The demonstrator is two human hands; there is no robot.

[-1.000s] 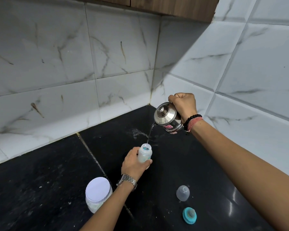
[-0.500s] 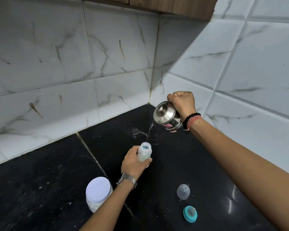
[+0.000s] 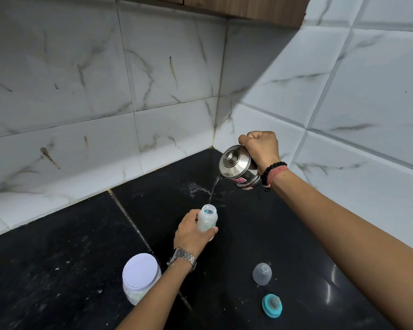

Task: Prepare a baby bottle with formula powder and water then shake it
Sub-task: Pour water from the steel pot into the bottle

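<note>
My left hand [image 3: 191, 232] grips the open baby bottle [image 3: 208, 217], which stands upright on the black counter [image 3: 57, 258]. Above and to its right, my right hand [image 3: 262, 148] holds the handle of a tilted steel kettle [image 3: 239, 167]. A thin stream of water [image 3: 212, 189] runs from the kettle's spout into the bottle's mouth. A clear bottle cap [image 3: 262, 273] and a teal nipple ring [image 3: 271, 305] lie on the counter at the lower right. A white-lidded formula jar [image 3: 141, 277] stands beside my left forearm.
White marble-look tiled walls [image 3: 153, 79] meet in a corner behind the counter. A wooden cabinet [image 3: 248, 8] hangs overhead. Spilled water or powder [image 3: 196, 188] marks the counter behind the bottle.
The kettle keeps pouring and has barely shifted. The bottle and my left hand stay where they were.
</note>
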